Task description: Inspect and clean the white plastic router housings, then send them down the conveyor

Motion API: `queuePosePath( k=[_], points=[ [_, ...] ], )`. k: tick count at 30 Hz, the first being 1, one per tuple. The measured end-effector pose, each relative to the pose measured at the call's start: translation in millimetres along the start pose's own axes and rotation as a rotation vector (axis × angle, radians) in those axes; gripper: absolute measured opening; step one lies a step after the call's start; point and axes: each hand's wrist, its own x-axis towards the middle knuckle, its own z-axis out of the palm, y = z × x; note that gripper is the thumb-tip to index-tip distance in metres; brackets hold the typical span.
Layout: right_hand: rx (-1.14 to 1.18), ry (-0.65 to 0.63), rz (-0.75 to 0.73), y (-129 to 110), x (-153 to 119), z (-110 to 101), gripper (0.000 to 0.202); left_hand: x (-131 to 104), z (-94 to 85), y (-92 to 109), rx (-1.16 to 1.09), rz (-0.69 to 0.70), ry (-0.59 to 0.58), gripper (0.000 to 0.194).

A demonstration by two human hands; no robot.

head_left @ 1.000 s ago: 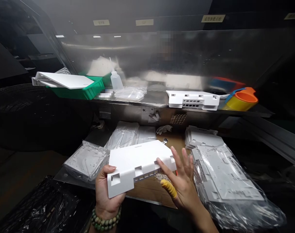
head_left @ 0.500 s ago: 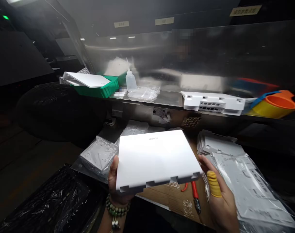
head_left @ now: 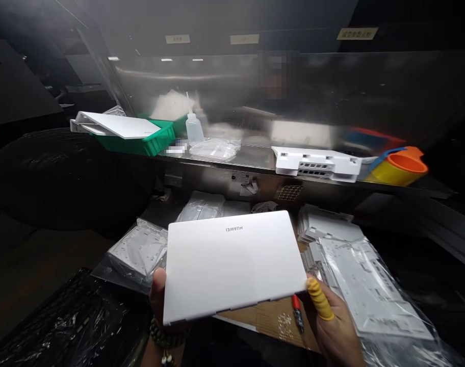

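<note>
A white plastic cover [head_left: 232, 265] with upside-down HUAWEI lettering is held up over the bench, its flat face toward me. My left hand [head_left: 159, 295], with a beaded bracelet on the wrist, grips its left edge; most of those fingers are hidden behind it. At the lower right corner my right hand [head_left: 334, 321] holds the cover, its thumb wrapped in a yellow finger cot [head_left: 319, 299]. Below the cover, a red-handled tool [head_left: 296, 308] lies on brown cardboard [head_left: 273, 318].
Bagged white parts lie at left [head_left: 138, 250] and right [head_left: 378, 290]. Behind, a metal shelf [head_left: 255, 158] bears a green bin [head_left: 156, 142], a squeeze bottle [head_left: 195, 130], another white cover [head_left: 316, 164] and a yellow-orange roll [head_left: 401, 168]. Black plastic wrap [head_left: 79, 316] covers the lower left.
My right hand has closed onto the cover's right corner, where it was apart before. The cover has tilted so its face shows more fully, and the view has shifted to the right.
</note>
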Motion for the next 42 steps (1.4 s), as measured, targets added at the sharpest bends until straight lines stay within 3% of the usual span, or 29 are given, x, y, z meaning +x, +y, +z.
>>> queuePosePath(
  k=[4,6,8,13,17,24,31,35,39,42],
  points=[
    [-0.042,-0.021,-0.103,2,4,-5,0.032,9,17.4,14,0.225,0.037,0.109,0.054],
    [-0.077,-0.1,-0.133,3,7,-9,0.032,16,18.8,19,0.433,0.038,0.222,0.05],
    [-0.133,-0.167,-0.166,2,11,-12,0.032,22,14.5,18,0.587,0.075,0.242,0.047],
    [-0.143,-0.087,-0.128,-4,15,-13,0.039,24,-2.5,11,0.93,0.37,-0.002,0.026],
    [-0.06,-0.057,-0.137,-10,16,-10,0.033,23,-1.7,12,1.13,0.458,-0.244,0.016],
    [-0.089,-0.038,-0.154,0,20,-7,0.023,22,2.7,12,1.136,0.486,-0.308,0.016],
    [-0.114,-0.029,-0.145,15,19,2,0.028,13,2.1,17,1.087,0.411,-0.243,0.013],
    [-0.142,-0.071,-0.126,34,30,12,0.03,11,-10.0,19,1.151,0.287,-0.173,0.015],
    [-0.658,-0.246,-0.033,75,74,20,0.037,10,-38.1,15,1.142,0.337,0.063,0.019],
    [-0.955,-0.262,0.046,114,111,28,0.029,8,-53.8,12,1.161,0.464,0.176,0.021]
  ],
)
